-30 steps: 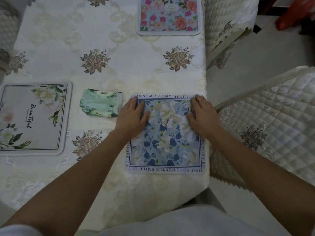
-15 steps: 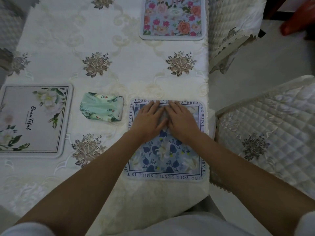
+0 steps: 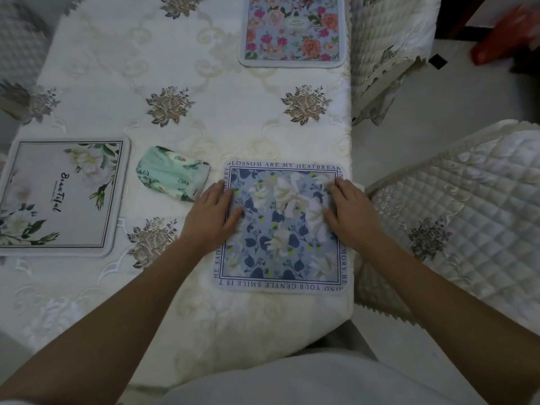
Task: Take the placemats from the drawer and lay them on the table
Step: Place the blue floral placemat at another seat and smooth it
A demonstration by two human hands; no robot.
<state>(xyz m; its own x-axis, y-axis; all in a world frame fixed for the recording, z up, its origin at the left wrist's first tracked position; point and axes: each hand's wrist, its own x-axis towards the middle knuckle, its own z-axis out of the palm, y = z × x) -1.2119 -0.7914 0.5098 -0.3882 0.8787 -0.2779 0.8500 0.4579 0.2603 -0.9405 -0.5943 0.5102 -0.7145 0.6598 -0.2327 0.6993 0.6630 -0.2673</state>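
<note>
blue mat (image 3: 280, 244) lies flat on surface (image 3: 233, 118), near right corner, right border at the drop-off; left grip (image 3: 209, 220) and right grip (image 3: 352, 217) both released, fingers flat, pressing its two sides; smooth outward, light even pressure, don't drag it over the edge; pouch (image 3: 172, 173) just left; pink mat (image 3: 292, 27) far end

Green pouch (image 3: 172, 173) (floral print); quilted chair (image 3: 473, 206) nearby.

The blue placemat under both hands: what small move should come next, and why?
Probably slide the blue placemat a little leftward: its right border sits almost at the table edge. The left hand and right hand press flat on it, so both can push.
</note>
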